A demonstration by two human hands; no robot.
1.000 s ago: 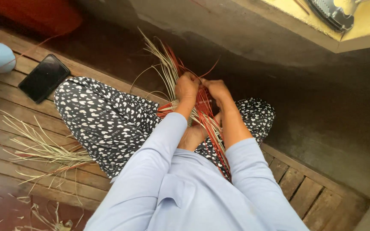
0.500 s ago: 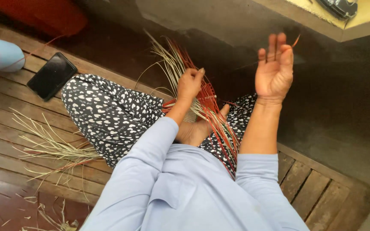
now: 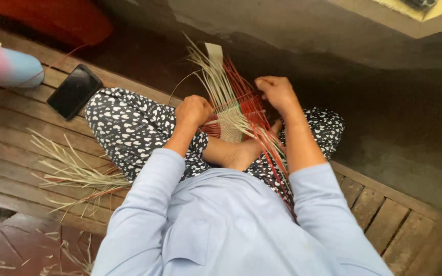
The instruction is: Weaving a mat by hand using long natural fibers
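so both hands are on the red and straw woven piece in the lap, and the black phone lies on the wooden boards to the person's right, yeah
Not quite. The head view shows the flat black phone on the wooden slat boards to the person's left, not right. The rest holds: the left hand and right hand are both on the red and straw-coloured woven piece in the lap.
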